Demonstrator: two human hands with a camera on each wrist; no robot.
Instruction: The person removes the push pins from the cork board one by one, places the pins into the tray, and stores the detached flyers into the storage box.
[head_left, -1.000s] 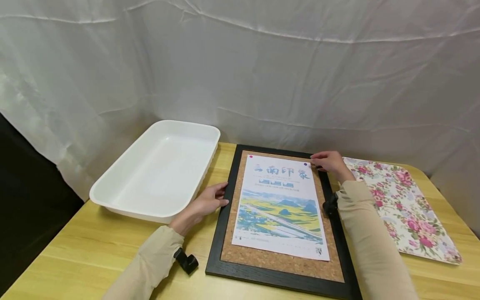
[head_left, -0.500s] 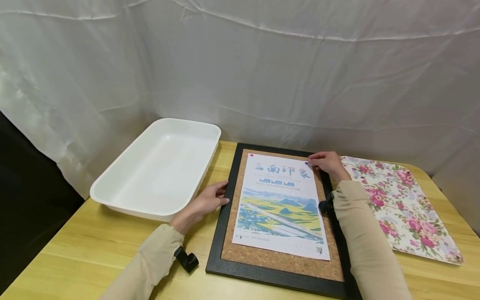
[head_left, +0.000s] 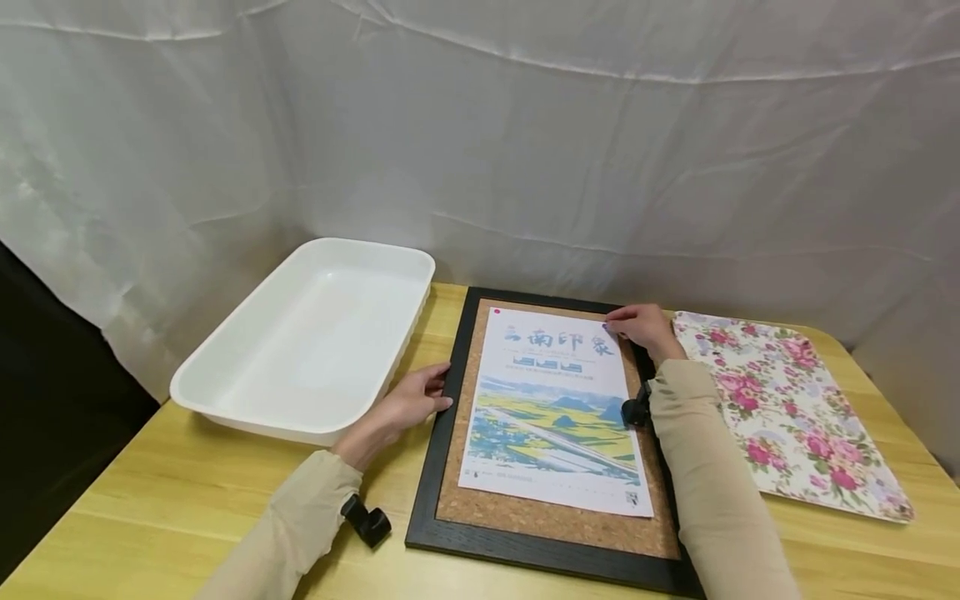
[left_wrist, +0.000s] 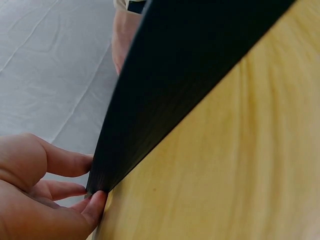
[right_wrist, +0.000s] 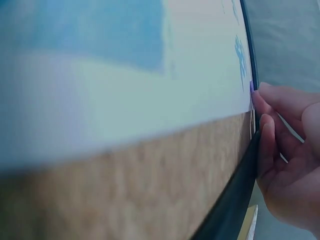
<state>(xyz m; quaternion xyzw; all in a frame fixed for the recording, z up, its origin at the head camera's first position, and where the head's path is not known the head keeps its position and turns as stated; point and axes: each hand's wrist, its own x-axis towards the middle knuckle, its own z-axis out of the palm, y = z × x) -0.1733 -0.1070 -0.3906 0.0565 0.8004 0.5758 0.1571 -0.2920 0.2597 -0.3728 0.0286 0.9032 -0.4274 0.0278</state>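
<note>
Now, left hand: thumb and fingertips touching the left edge of the frame; whether they pinch it, one cannot tell.
Right hand: thumb and forefinger pinching the purple pin at the poster's top right corner.
Poster: flat on the cork inside the frame, a red pin in its top left corner.
Frame: lying on the table, between tray and floral board.
Tray: white, near the left hand.
Floral board: partly hidden by the right sleeve.
</note>
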